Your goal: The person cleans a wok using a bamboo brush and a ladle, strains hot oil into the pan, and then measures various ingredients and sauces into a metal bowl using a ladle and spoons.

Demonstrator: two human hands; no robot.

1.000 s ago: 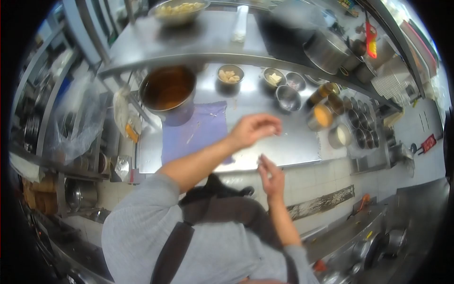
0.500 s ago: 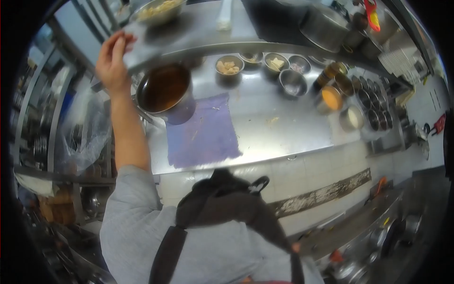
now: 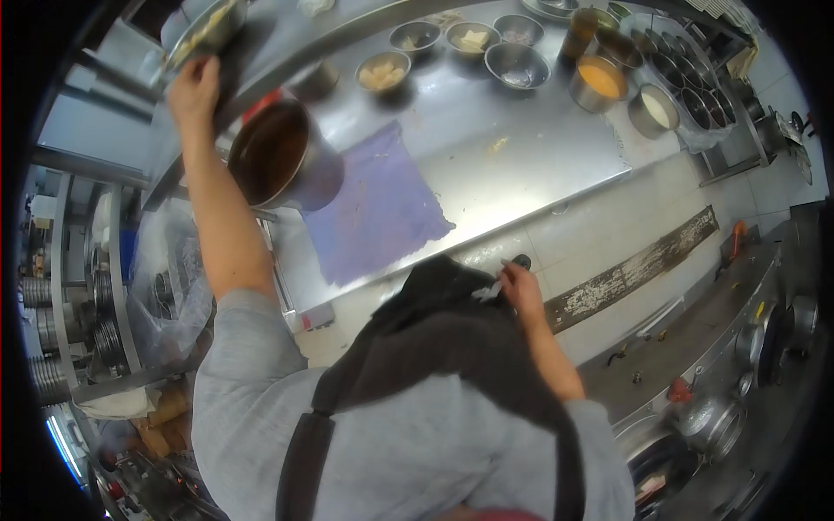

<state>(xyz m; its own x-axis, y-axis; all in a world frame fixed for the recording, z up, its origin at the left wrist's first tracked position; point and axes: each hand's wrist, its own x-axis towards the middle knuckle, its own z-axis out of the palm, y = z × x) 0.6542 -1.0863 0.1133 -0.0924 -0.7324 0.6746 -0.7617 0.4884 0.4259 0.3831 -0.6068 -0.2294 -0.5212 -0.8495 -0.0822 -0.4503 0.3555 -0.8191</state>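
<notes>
High on the left, my left hand (image 3: 193, 91) is closed on the near rim of a metal bowl (image 3: 184, 45) with pale yellow pieces in it, at the raised shelf. Below that forearm stands a deep metal pot (image 3: 314, 174) of dark brown liquid, beside a purple cloth (image 3: 373, 204) spread on the steel counter. My right hand (image 3: 521, 293) is low in front of my body at the edge of my dark apron (image 3: 434, 347). Its fingers are pinched together; what they hold, if anything, is too small to tell.
Several small metal bowls (image 3: 517, 65) line the back of the steel counter (image 3: 521, 165). At its right end are a container of orange liquid (image 3: 599, 82), one of white contents (image 3: 653, 113) and a rack of cups (image 3: 695, 87). The raised shelf's edge (image 3: 347, 22) runs above the pot.
My left hand, earlier raised with nothing in it, has reached the bowl on the shelf and closed on its rim. My right hand has come into view by the apron. The view has turned.
</notes>
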